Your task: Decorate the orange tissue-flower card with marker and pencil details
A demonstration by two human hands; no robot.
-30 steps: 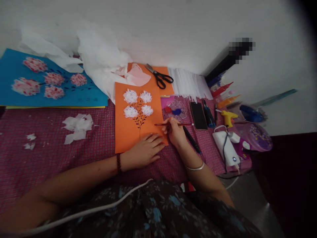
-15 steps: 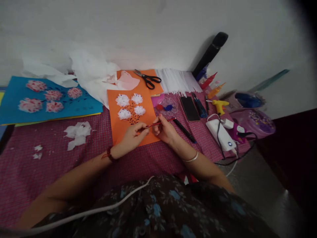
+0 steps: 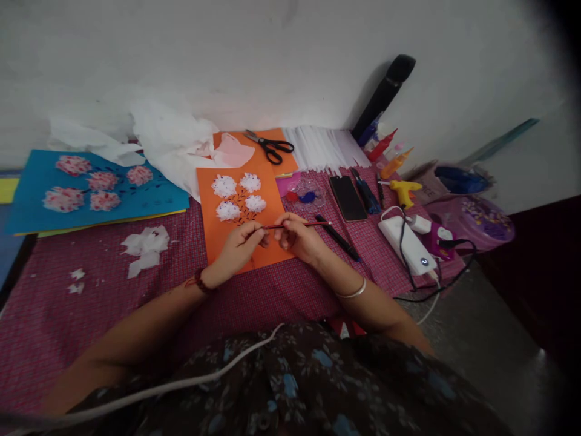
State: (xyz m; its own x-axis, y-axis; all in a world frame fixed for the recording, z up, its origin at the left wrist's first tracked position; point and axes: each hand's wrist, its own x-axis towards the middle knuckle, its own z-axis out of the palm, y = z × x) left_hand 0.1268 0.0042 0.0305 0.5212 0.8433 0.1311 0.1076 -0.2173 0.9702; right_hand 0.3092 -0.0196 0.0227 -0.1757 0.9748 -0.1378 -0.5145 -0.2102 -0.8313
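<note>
A thin red paintbrush [image 3: 313,224] lies nearly level across both hands, above the lower part of an orange sheet [image 3: 218,242]. My right hand [image 3: 299,239] is closed on its middle, and the far end sticks out to the right. My left hand [image 3: 242,245] pinches the left end, where the fingertips hide the brush tip. On the orange sheet, several white crumpled-paper flowers [image 3: 227,211] stand among dark painted stems and leaves [image 3: 245,212]. Just beyond my right hand sits a clear dish [image 3: 315,186] with red and blue spots of colour.
Black-handled scissors [image 3: 275,148] lie behind the sheet. A phone [image 3: 347,198], a black pen [image 3: 338,237], a yellow glue gun [image 3: 405,192] and a white power bank [image 3: 406,245] with cables are to the right. A blue sheet with pink flowers [image 3: 149,203] and torn tissue [image 3: 145,245] are left.
The paintbrush has turned to lie more level and sticks out farther right. My right fingers have shifted along it, while my left fingers have closed on its left end.
</note>
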